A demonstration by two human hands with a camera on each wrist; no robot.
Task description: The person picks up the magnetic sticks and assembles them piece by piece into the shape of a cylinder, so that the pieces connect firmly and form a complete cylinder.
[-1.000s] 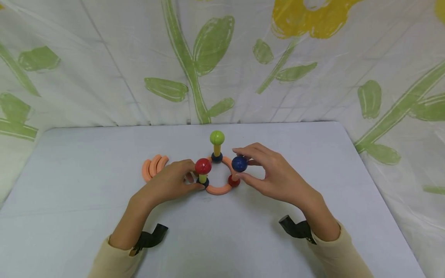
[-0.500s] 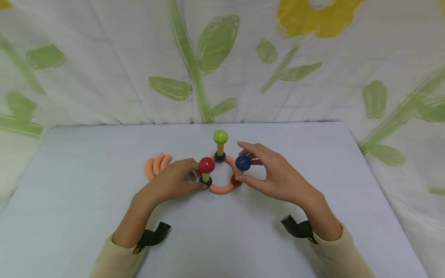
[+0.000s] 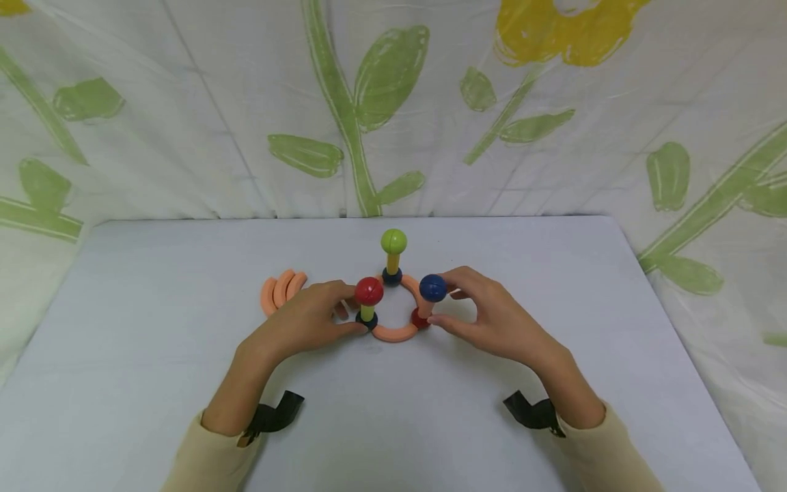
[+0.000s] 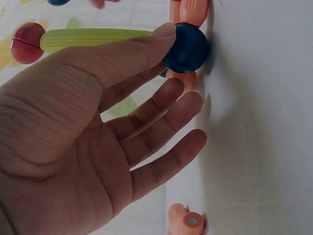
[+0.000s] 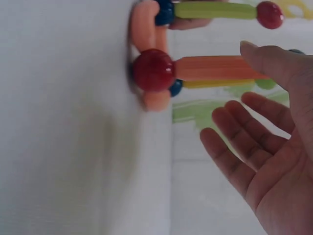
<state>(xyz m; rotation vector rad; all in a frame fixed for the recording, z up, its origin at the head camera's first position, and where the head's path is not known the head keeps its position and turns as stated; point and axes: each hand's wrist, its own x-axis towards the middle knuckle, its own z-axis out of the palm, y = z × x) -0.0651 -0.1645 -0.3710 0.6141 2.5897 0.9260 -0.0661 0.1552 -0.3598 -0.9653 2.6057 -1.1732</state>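
Observation:
On the table stands a ring of curved orange pieces [image 3: 395, 334] joined by balls, a magnetic building toy by its look. My left hand [image 3: 307, 318] pinches the dark blue ball [image 4: 188, 49] at the foot of a lime rod [image 4: 98, 39] topped by a red ball [image 3: 369, 291]. Around an upright orange rod [image 5: 210, 68] hovers my right hand [image 3: 492, 314], its thumb by the rod and its fingers spread apart. That rod rises from a red base ball [image 5: 154, 70] and bears a blue ball [image 3: 433, 288]. Contact between right thumb and rod is unclear.
Behind, a yellow rod [image 3: 393, 264] with a lime ball [image 3: 394, 241] stands on the ring. Several loose curved orange pieces [image 3: 283, 288] lie left of it, beside my left hand. A flowered curtain [image 3: 215, 137] hangs behind the table's back edge.
My right fingers have drawn in and lowered around the orange rod, below its blue ball. My left hand keeps its grip on the dark blue ball. The head view has shifted slightly.

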